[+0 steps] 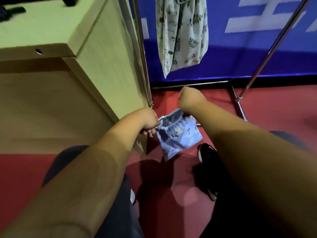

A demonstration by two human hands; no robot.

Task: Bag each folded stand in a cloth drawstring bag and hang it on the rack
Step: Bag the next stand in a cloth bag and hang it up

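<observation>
A small blue cloth drawstring bag (178, 136) with a leaf print hangs over the red floor between my hands. My left hand (149, 121) grips its gathered mouth on the left side. My right hand (188, 100) is curled and pinches the right side of the mouth from above. What the bag holds is hidden. A white bag (183, 35) with green leaves hangs from the metal rack (142, 48) further back.
A light wooden desk (56, 79) stands at the left, its side panel close to the rack's left post. A blue banner wall (257, 48) closes off the back. The rack's base bars (238, 103) lie on the floor. My black shoe (207, 157) is under the bag.
</observation>
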